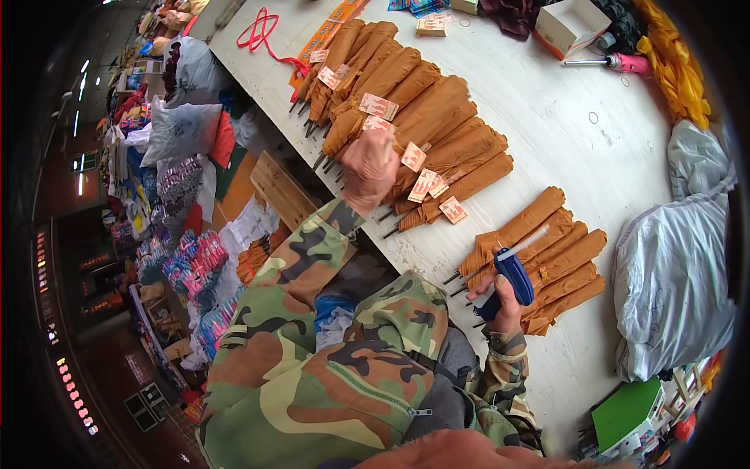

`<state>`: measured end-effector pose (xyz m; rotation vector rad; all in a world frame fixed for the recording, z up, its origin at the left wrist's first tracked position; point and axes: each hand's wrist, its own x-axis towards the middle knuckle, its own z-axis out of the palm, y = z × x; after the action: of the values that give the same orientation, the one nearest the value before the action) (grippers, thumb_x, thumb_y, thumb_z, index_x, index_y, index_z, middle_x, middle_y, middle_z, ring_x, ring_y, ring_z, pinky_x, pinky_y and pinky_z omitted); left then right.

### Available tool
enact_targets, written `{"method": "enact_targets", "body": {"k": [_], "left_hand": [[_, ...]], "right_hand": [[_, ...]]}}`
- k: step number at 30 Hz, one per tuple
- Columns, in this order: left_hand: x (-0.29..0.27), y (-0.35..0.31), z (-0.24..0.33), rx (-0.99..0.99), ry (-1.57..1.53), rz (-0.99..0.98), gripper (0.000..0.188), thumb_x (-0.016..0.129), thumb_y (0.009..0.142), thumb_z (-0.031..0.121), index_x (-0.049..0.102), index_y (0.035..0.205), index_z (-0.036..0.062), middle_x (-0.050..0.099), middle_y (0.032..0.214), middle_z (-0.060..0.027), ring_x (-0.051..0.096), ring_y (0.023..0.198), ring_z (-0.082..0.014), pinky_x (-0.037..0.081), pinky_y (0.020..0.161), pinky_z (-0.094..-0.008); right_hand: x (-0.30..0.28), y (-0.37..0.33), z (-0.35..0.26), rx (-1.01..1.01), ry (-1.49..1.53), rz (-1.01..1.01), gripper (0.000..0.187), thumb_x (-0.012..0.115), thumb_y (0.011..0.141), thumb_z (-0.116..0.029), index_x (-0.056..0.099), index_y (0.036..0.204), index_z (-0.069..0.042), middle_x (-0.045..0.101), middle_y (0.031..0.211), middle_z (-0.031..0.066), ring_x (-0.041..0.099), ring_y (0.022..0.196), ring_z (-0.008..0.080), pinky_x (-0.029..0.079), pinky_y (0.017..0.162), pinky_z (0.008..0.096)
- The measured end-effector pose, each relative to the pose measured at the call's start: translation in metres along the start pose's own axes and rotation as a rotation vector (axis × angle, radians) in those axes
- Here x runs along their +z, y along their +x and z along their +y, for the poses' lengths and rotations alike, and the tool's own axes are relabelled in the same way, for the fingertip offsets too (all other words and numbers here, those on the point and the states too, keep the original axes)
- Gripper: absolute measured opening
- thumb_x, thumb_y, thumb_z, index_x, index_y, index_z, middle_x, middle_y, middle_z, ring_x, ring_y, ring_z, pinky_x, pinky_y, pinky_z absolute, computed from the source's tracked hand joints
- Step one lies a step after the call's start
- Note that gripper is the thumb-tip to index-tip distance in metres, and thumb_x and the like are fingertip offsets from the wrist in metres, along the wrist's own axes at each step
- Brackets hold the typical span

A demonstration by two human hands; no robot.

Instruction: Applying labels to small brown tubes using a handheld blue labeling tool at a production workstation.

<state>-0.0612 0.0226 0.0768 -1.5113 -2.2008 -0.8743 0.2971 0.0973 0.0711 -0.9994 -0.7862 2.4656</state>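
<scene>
My right hand (506, 306) is wrapped round a dark blue tagging gun (513, 281) with a pale, motion-smeared strip at its top. Under and beside it lies a smaller group of folded brown umbrellas (574, 270). Over the larger row of brown umbrellas (437, 109), my left hand (371, 170) is closed, its fingers curled down against the cloth. A red-and-white paper tag (378, 123) shows right at its fingertips; whether they pinch it is hidden. Several similar tags, such as this loose-lying tag (452, 209), rest on the row. Black umbrella tips point toward me.
The white table (562, 141) carries a red ribbon (262, 35), an orange printed strip (320, 39), a small stack of tags (432, 27), an open white box (573, 27) and a pink-handled umbrella (629, 64). White sacks (676, 281) bulge at right. Bundled goods (191, 266) crowd the left.
</scene>
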Motion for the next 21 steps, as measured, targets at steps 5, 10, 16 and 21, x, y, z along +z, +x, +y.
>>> {"method": "enact_targets", "body": {"k": [5,10,16,21], "left_hand": [[0.012,-0.005,-0.021,-0.208,0.061,-0.065,0.026,0.07,0.091,0.001,0.059,0.114,0.0053,0.067,0.1,-0.0171,0.069,0.085,-0.0386,0.055,0.073,-0.0451],[0.017,-0.018,-0.016,-0.407,-0.055,-0.09,0.017,0.067,0.097,0.006,0.061,0.112,0.0026,0.067,0.097,-0.0135,0.068,0.083,-0.0299,0.054,0.073,-0.0412],[-0.02,-0.027,0.062,-0.959,-0.789,-0.25,0.029,0.053,0.101,0.007,0.055,0.128,-0.0016,0.066,0.109,-0.0085,0.056,0.083,-0.0124,0.049,0.078,-0.0279],[-0.02,-0.072,0.122,-1.209,-1.337,-0.546,0.039,0.049,0.103,0.006,0.049,0.139,-0.007,0.068,0.122,-0.0217,0.072,0.108,-0.0262,0.06,0.093,-0.0388]], "right_hand": [[0.01,0.004,0.0,0.042,-0.089,-0.005,0.04,0.068,0.098,-0.036,0.065,0.092,0.004,0.068,0.083,0.0157,0.072,0.078,0.0281,0.059,0.073,0.0379],[0.012,0.005,0.002,0.064,-0.074,0.007,0.039,0.069,0.098,-0.035,0.066,0.093,0.003,0.069,0.083,0.0147,0.073,0.077,0.0278,0.059,0.073,0.0379],[0.002,0.004,0.002,0.03,-0.065,0.005,0.033,0.063,0.1,-0.029,0.064,0.102,0.004,0.069,0.085,0.0147,0.072,0.081,0.0275,0.058,0.077,0.0384],[-0.012,-0.006,0.01,0.0,0.003,-0.041,0.034,0.063,0.103,-0.028,0.061,0.113,0.004,0.068,0.085,0.0147,0.073,0.08,0.0269,0.058,0.075,0.0375]]}}
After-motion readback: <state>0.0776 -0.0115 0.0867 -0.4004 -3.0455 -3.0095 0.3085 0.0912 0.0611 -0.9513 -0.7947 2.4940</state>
